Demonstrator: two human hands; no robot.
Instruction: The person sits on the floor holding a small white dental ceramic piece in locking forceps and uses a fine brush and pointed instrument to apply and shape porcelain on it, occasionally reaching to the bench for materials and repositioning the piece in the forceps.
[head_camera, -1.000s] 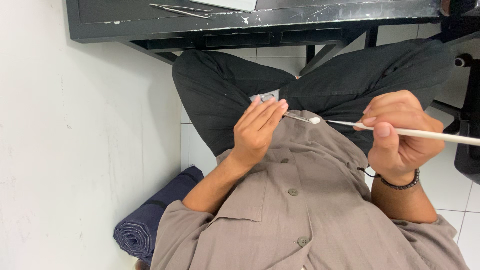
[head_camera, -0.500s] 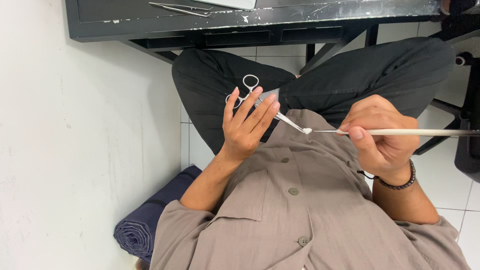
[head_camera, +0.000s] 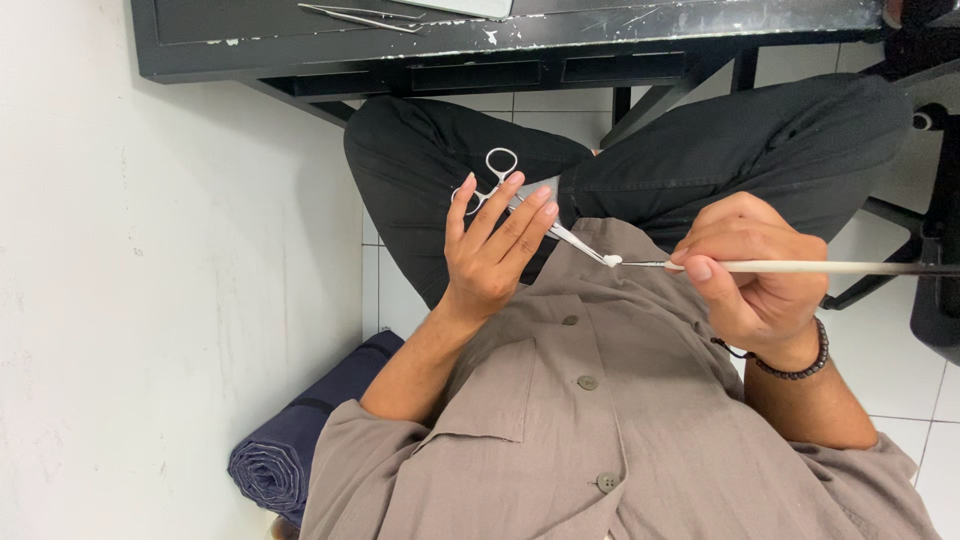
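Fingers of the left hand are seen stretched nearly straight, with the silver ring-handled metal forceps grasped against them; compared with a second ago, the hand has been raised and the forceps' rings are now exposed above the fingertips. The right hand is clenched around a long thin white stick, which has been lowered slightly. Its fine tip is now met by the small white wad pinched in the forceps' tips, just beside the right thumb, above the grey-brown buttoned shirt, below the dark worktop edge.
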